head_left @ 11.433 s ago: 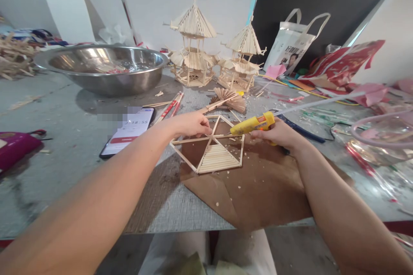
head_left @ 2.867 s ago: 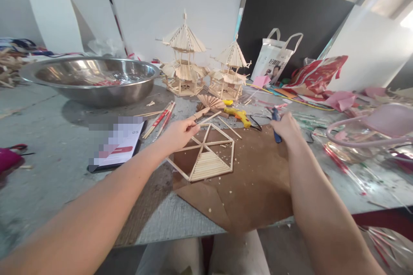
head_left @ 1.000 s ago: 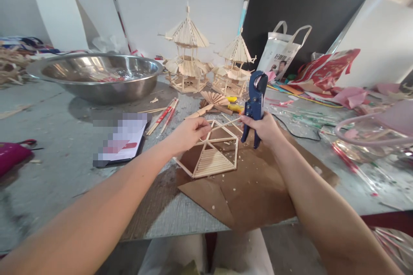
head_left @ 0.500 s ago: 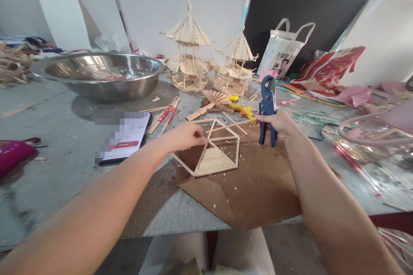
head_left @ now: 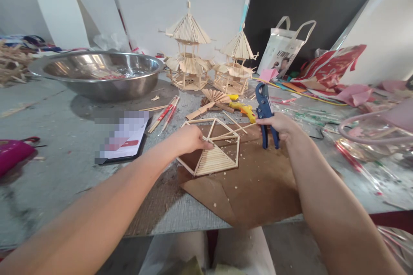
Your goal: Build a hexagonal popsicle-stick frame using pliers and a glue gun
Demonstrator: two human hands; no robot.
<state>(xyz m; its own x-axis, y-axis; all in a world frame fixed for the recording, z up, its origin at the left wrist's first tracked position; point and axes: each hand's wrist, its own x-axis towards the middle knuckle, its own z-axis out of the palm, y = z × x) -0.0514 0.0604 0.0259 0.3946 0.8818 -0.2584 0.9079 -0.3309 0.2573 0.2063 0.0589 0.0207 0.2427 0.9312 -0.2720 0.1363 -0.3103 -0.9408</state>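
Observation:
A hexagonal frame of wooden sticks (head_left: pixel 238 151) lies on brown paper (head_left: pixel 258 189); one triangular section is filled with a row of sticks (head_left: pixel 214 161). My left hand (head_left: pixel 191 139) is closed at the frame's centre, its fingertips over the hub; what they pinch is hidden. My right hand (head_left: pixel 278 125) grips a blue pipe cutter (head_left: pixel 264 109) upright by its handles. The same hand's fingertips hold one end of a thin wooden stick (head_left: pixel 237 130), which slants down across the frame to beside my left fingertips.
Behind the frame lie a yellow glue gun (head_left: pixel 243 110) and a folded paper fan (head_left: pixel 215 98). Two stick pavilions (head_left: pixel 189 66) stand farther back. A steel basin (head_left: pixel 97 81) and a phone (head_left: pixel 129 137) are left; plastic wrappers (head_left: pixel 309 114) and a clear container (head_left: pixel 377 137) are right.
The glue gun has left my right hand, which picked up the blue cutter. Lately the cutter moved right and lower with the stick, and my left hand came down to the frame's centre.

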